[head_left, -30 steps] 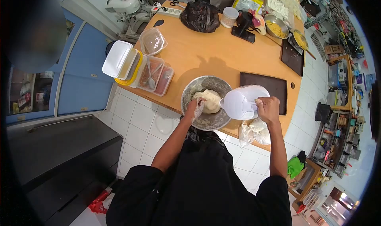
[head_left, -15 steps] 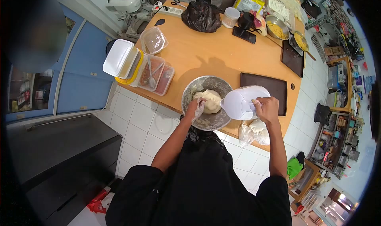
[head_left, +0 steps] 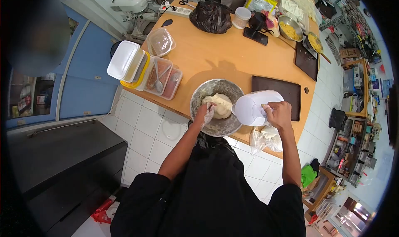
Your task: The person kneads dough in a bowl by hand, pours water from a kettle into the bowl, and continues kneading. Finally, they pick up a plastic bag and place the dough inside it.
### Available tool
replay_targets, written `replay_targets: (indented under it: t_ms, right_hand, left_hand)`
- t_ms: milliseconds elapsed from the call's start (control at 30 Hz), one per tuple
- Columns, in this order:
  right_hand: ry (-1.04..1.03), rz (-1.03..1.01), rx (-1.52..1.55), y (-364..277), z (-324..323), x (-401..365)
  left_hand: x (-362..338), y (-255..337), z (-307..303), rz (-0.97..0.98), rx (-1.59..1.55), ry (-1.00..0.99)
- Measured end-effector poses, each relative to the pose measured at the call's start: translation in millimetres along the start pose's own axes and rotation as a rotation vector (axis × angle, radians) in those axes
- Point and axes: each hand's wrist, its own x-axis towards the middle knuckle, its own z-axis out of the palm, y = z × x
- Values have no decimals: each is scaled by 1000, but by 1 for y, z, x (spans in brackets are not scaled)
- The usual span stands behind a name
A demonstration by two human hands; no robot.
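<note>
A metal bowl point(head_left: 198, 96) at the table's front edge holds a pale lump of dough point(head_left: 222, 106). My left hand point(head_left: 206, 113), coated with whitish residue, is at the dough's left side with its fingers curled against it. My right hand point(head_left: 279, 114) grips the handle of a white pitcher point(head_left: 254, 108). The pitcher is tilted left, its spout over the bowl's right rim. Whether anything flows from it cannot be made out. A clear plastic bag point(head_left: 266, 139) with something pale inside lies below the pitcher.
A dark baking tray point(head_left: 294, 96) lies behind the pitcher. Stacked plastic containers point(head_left: 129, 64) and a tub with a spoon point(head_left: 158, 77) stand at left. Farther back are a black bag point(head_left: 211, 17), a jar point(head_left: 241, 18), a phone point(head_left: 255, 36) and a bowl of yellow food point(head_left: 290, 29).
</note>
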Motion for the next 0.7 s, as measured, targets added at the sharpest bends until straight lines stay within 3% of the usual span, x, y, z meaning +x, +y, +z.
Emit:
replay_targets:
  t_ms: [700]
  right_hand:
    - [-51,5,-80,-13,-2,3]
  left_hand:
    - [-2,-10,10,66,-57,89]
